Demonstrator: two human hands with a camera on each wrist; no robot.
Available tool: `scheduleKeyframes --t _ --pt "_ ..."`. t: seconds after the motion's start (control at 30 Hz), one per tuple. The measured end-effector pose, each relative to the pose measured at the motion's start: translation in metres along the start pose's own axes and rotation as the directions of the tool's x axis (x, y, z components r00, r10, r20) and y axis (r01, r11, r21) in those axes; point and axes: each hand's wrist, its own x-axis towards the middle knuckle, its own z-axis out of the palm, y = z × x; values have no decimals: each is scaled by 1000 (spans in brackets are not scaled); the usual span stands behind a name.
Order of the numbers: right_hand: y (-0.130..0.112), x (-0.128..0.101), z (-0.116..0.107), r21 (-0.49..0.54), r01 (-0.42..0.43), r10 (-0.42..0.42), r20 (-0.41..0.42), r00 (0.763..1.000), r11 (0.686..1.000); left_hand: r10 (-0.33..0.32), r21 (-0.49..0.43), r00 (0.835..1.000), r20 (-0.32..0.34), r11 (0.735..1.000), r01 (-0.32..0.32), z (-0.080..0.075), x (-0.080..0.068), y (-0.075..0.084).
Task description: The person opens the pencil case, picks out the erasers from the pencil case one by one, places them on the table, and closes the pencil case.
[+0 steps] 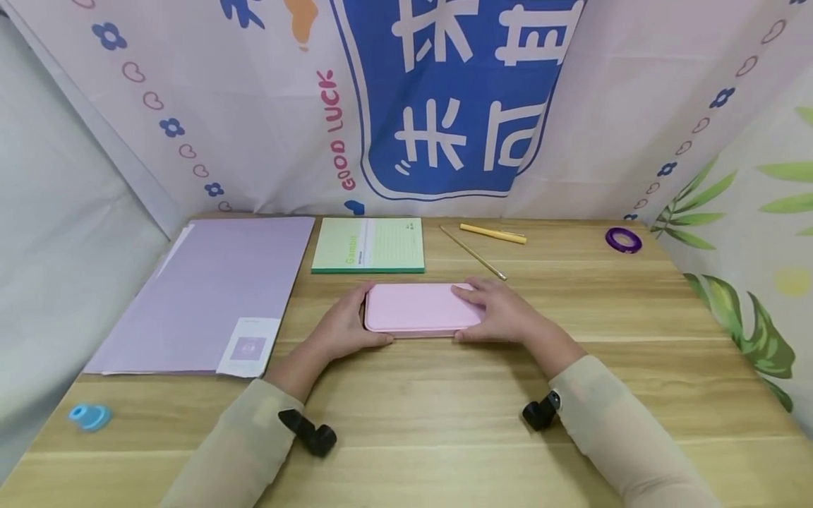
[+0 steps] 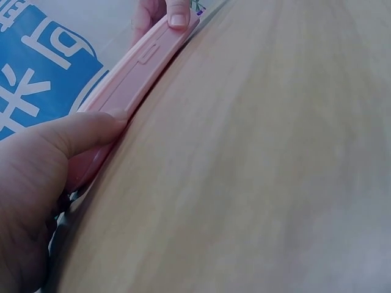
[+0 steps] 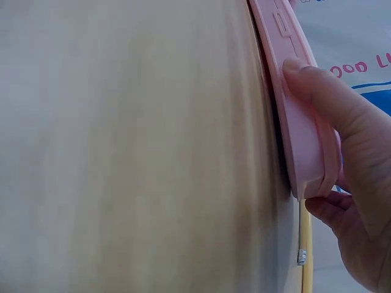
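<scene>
A pink pencil case (image 1: 413, 308) lies lengthwise across the table, its lid closed. At its left end my left hand (image 1: 345, 326) grips it, thumb along the front side and fingers round the back corner. My right hand (image 1: 506, 312) holds the other end, with its thumb on the front side and a finger over the top. A small latch outline shows on the front of the pencil case (image 2: 139, 73) in the left wrist view. From the right wrist, my thumb presses the side of the pencil case (image 3: 299, 116), close over the wood.
Behind the case lie a green notebook (image 1: 387, 247), a pencil (image 1: 473, 252) and a yellow pen (image 1: 493, 233). A large purple sheet (image 1: 222, 296) with a white label covers the left side. A purple tape roll (image 1: 624, 240) sits far right, a blue stopper-like piece (image 1: 89, 417) near left.
</scene>
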Motion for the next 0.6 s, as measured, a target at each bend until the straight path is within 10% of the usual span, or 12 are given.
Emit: scheduleKeyframes --t 0.6 --pt "-17 5 16 -88 16 -19 -36 999 996 7 -3 1000 -1 1000 -7 0 0 -1"
